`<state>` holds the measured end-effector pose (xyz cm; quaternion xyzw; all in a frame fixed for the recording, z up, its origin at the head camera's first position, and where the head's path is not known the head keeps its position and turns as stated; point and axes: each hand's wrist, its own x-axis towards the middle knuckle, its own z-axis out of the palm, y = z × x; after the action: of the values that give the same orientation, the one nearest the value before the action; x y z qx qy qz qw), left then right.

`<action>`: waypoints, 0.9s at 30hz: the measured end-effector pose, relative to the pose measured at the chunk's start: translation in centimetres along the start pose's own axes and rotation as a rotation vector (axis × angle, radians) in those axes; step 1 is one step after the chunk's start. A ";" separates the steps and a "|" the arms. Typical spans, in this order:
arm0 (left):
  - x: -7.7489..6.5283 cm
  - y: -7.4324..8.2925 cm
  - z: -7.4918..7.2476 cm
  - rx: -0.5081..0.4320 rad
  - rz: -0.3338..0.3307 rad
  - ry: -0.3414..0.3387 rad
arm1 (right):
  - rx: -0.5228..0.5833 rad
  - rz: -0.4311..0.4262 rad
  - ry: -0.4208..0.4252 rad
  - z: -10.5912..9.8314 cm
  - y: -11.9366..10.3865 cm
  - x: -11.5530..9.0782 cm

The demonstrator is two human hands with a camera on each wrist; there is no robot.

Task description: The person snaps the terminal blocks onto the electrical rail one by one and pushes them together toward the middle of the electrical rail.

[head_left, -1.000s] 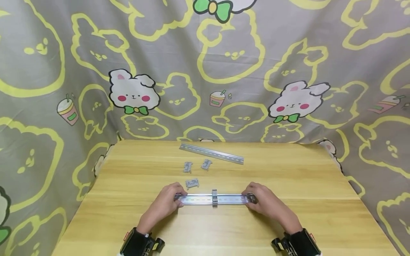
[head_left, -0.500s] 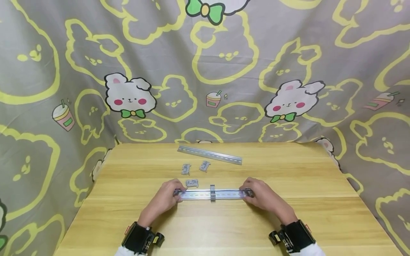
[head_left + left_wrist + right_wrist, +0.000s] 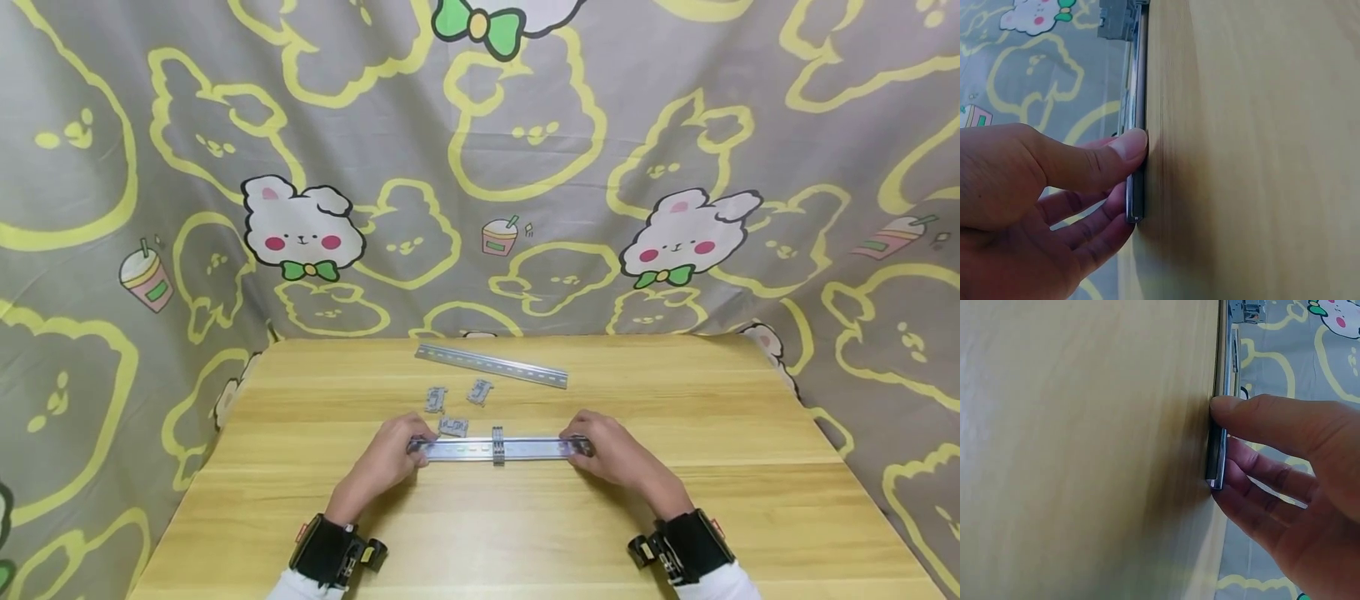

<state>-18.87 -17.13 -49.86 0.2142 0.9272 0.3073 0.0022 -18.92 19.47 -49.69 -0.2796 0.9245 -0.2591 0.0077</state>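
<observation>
the slotted metal rail (image 3: 457, 451) lies crosswise in front of the person, its long axis running from left hand (image 3: 386, 458) to right hand (image 3: 615, 450), so each hand is at its own end of the rail and neither is plainly nearer its middle. the left hand pinches the rail's left end, thumb on the near edge, fingers curled against the far side. the right hand mirrors this at the right end, thumb near, fingers beyond. about midway along the rail, well apart from either hand, a stack of thin grey blocks (image 3: 498, 447) sits across it, at right angles to that axis. whether the rail rests flat on the wooden table (image 3: 487, 533) or is slightly raised, i cannot tell.

behind the rail, left of the stack, a loose grey piece (image 3: 453, 427) lies just beside the far edge; contact is unclear. farther behind the rail lie 2 more, a left piece (image 3: 436, 399) and a right piece (image 3: 481, 392). beyond these, a spare rail (image 3: 491, 365) lies aslant, its right end closer to the held rail.
</observation>
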 end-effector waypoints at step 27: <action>12.7 -2.7 -2.8 0.207 0.109 -0.027 | -0.124 0.037 -0.041 -2.9 1.0 9.7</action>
<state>-31.89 -15.60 -47.49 0.2675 0.9409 0.2065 -0.0243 -28.07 16.56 -46.38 -0.2677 0.9434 -0.1953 0.0138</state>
